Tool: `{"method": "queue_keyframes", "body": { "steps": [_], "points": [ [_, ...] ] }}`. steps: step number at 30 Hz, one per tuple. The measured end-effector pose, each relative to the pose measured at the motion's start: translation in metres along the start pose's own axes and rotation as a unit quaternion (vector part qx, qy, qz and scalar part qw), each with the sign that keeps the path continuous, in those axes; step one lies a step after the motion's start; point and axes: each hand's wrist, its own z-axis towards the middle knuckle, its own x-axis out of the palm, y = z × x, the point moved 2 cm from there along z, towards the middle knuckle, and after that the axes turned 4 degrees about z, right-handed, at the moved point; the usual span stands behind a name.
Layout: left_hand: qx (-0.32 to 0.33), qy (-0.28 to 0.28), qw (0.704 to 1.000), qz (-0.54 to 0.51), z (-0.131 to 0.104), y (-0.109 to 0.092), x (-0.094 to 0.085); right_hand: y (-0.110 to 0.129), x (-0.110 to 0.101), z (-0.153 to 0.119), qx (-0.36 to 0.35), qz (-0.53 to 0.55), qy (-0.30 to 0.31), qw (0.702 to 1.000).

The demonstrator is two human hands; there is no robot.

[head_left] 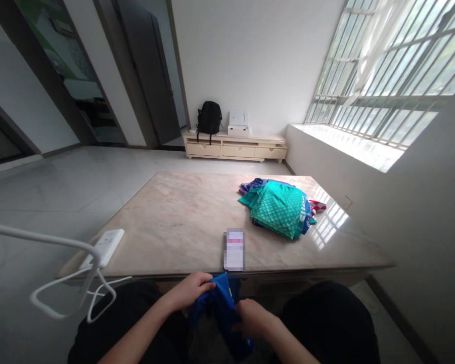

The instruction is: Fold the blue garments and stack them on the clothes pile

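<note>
Blue cloth [223, 306] hangs at the bottom centre of the frame, in front of the near edge of the desk [174, 217] and between two dark-clad knees [326, 323]. The left hand [195, 289] is clamped on its upper left part, thumb laid over the top; the right hand [254, 317] is curled closed on its right side, though some of its fingers are hidden. Gripping it at two separate places probably keeps the slack fabric under control, since its lower part droops into shadow with nothing seen to support it. Holding it in the gap between the knees also seems to give both forearms room to come in from the lower corners.

A phone [234, 250] lies flat at the near edge, just above the cloth in the frame, likely put there to be easy to see and reach; its screen is blurred out. Right of centre on the desk, a pile of clothes [280, 207] sits heaped, a green piece [276, 210] spread on top and a red-and-white checked piece [318, 206] poking out at its right. Being soft, the layers appear to stay up by their own weight. A white power strip [106, 247] lies along the left edge.
</note>
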Motion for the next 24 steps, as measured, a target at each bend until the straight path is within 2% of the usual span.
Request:
{"method": "queue_keyframes", "body": {
  "steps": [4,11,16,20,22,24],
  "points": [
    [0.013,-0.027,0.998,0.054,-0.004,0.0,-0.007,-0.001,0.002,0.002,0.0,0.033,0.033,0.999],
    [-0.009,0.008,0.993,0.114,-0.011,0.009,0.0,0.003,0.001,0.008,-0.025,0.142,0.041,0.989],
    [-0.004,0.001,0.993,0.12,-0.007,0.006,-0.001,0.008,-0.001,0.005,-0.043,0.283,0.069,0.956],
    [-0.022,-0.043,0.994,0.101,-0.001,0.003,-0.005,0.013,-0.002,0.007,-0.058,0.375,0.098,0.92],
    [-0.044,-0.063,0.994,0.075,-0.002,0.002,-0.001,0.015,0.0,0.009,-0.066,0.411,0.114,0.902],
    [-0.056,-0.053,0.996,0.042,-0.008,-0.001,0.008,0.017,0.003,0.011,-0.069,0.438,0.109,0.889]
  ]
}}
